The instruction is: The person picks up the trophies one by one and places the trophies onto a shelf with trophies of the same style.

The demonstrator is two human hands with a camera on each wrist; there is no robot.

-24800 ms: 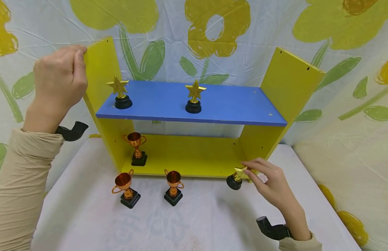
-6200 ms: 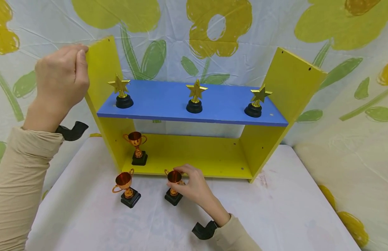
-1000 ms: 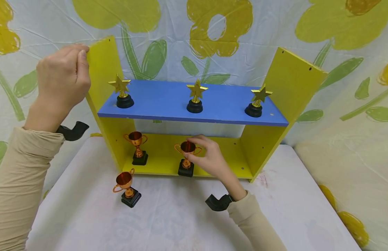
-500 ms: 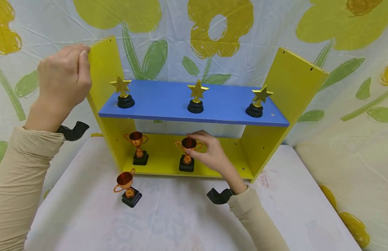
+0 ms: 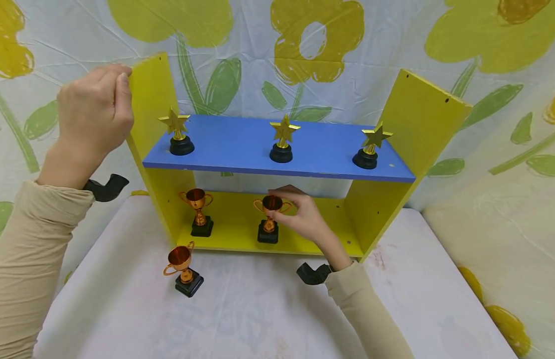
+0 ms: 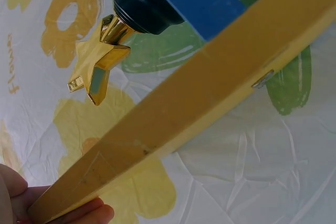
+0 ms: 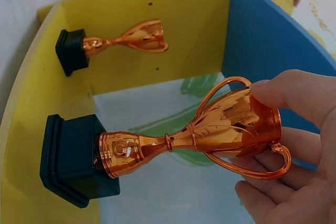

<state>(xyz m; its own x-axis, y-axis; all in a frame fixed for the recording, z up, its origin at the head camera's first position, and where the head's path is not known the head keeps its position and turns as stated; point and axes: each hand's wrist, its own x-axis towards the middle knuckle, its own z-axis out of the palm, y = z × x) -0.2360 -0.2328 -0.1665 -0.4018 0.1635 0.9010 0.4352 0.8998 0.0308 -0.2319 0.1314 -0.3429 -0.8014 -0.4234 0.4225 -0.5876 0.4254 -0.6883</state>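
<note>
Fingers of right hand [image 5: 304, 219] pinch copper trophy [image 5: 270, 219]; left hand [image 5: 95, 117] grips shelf's side panel [image 5: 149, 94].

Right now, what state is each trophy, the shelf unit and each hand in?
Left hand: grips the top of the shelf's left side panel.
Right hand: fingers hold the middle cup trophy by its bowl.
Middle cup trophy: upright, base on the yellow bottom shelf.
Left cup trophy: upright on the bottom shelf.
Third cup trophy: upright on the table, outside the shelf.
Three star trophies: upright on the blue shelf.
</note>
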